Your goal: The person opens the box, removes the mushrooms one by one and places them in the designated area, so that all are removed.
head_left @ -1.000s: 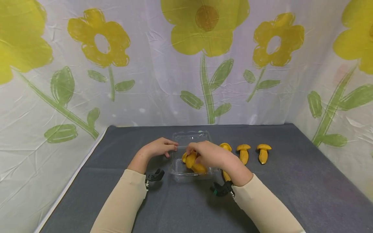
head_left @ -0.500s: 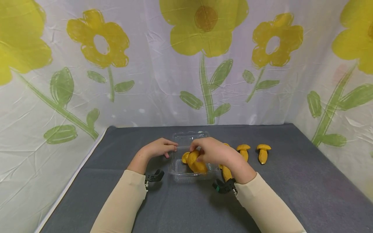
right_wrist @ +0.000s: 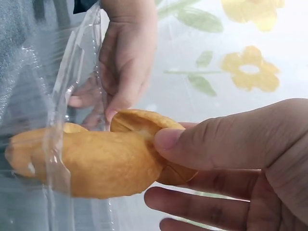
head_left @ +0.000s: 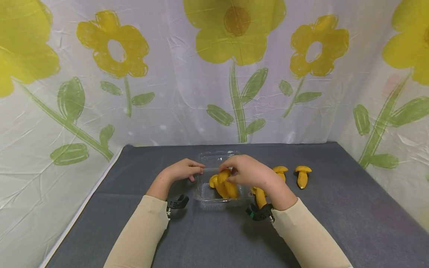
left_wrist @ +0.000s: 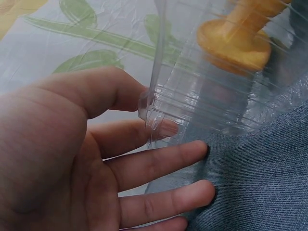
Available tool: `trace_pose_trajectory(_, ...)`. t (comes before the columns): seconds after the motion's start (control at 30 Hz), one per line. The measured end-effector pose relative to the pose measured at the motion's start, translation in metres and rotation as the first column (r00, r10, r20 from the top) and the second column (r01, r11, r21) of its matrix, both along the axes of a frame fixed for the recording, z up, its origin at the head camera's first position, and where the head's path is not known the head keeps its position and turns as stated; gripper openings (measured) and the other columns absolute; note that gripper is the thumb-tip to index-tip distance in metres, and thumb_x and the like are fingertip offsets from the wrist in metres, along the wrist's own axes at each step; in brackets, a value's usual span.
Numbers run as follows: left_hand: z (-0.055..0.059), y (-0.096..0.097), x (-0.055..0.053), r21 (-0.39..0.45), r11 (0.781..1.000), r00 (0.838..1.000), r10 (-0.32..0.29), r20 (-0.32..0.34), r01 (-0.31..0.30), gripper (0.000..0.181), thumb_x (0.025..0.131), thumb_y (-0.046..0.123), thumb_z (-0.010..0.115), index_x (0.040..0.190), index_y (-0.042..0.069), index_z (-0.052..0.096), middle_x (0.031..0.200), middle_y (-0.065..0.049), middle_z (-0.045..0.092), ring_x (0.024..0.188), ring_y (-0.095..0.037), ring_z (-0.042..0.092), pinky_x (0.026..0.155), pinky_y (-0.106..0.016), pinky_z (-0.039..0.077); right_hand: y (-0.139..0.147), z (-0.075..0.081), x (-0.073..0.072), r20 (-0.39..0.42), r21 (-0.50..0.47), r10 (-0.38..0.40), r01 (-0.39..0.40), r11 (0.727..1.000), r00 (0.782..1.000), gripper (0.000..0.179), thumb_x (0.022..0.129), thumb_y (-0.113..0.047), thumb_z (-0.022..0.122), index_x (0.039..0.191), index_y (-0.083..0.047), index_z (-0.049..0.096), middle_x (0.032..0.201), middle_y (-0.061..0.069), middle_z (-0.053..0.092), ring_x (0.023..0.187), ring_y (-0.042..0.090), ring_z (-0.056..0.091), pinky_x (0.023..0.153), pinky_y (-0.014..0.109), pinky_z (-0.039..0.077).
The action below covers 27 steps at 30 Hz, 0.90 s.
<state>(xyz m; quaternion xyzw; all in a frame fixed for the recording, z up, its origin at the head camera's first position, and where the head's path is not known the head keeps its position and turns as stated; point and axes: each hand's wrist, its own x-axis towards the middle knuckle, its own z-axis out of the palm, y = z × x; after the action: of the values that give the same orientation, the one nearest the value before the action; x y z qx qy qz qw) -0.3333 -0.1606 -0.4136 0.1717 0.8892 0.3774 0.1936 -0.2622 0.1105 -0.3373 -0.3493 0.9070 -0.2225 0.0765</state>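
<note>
My left hand [head_left: 182, 170] is at the left side of a clear plastic clamshell box [head_left: 206, 200]. In the left wrist view its thumb and forefinger pinch the box's edge [left_wrist: 153, 103], while the other fingers stretch out below. Over the box, my right hand [head_left: 248, 171] pinches a yellow-brown mushroom [right_wrist: 106, 163] near its cap, seen close in the right wrist view. Its stalk slants down inside the box wall. Another mushroom [head_left: 212, 181] lies in the box at the left, its cap [left_wrist: 231, 50] visible through the plastic. The mushrooms partly overlap there.
On the grey cloth [head_left: 134, 223], right of the box, lie more mushrooms: one [head_left: 260, 197] partly under the right forearm, one [head_left: 280, 172] behind the hand, one [head_left: 303, 176] farther right. A flower-printed white curtain [head_left: 181, 93] hangs around the table.
My right hand has risen slightly and moved right, and the mushroom it pinches stands more upright in the box. The left hand has stayed at the box's edge.
</note>
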Motion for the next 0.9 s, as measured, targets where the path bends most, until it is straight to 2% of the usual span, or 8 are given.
trace_pose_trajectory(0.27, 0.000, 0.000, 0.000, 0.000, 1.000, 1.000, -0.010, -0.002, 0.010, 0.042, 0.106, 0.026, 0.056, 0.143, 0.008, 0.063, 0.138, -0.012, 0.064, 0.076, -0.022, 0.066, 0.102, -0.050, 0.045, 0.005, 0.005, 0.001, 0.009, 0.006, -0.055, 0.055, 0.998, 0.998, 0.031, 0.093, -0.004, 0.071, 0.122, -0.017, 0.072, 0.113, -0.007, 0.068, 0.103, 0.015, 0.063, 0.090, 0.037, 0.053)
trace_pose_trajectory(0.47, -0.002, 0.000, 0.000, 0.008, 1.000, 1.000, 0.002, 0.003, -0.002, 0.041, 0.106, 0.026, 0.058, 0.142, 0.009, 0.064, 0.138, -0.011, 0.064, 0.075, -0.022, 0.065, 0.103, -0.051, 0.044, 0.010, 0.008, 0.000, 0.027, 0.013, -0.111, 0.111, 0.994, 0.993, 0.034, 0.091, -0.005, 0.072, 0.124, -0.015, 0.070, 0.111, -0.005, 0.067, 0.104, 0.020, 0.063, 0.087, 0.038, 0.052)
trace_pose_trajectory(0.9, -0.002, 0.001, 0.000, -0.003, 1.000, 1.000, 0.009, -0.013, -0.009, 0.040, 0.105, 0.026, 0.058, 0.142, 0.009, 0.064, 0.136, -0.011, 0.065, 0.074, -0.021, 0.065, 0.102, -0.051, 0.045, 0.029, 0.017, 0.000, 0.149, -0.031, -0.168, 0.174, 0.984, 0.974, 0.035, 0.089, -0.001, 0.072, 0.121, -0.015, 0.070, 0.112, -0.003, 0.067, 0.105, 0.022, 0.064, 0.084, 0.039, 0.054)
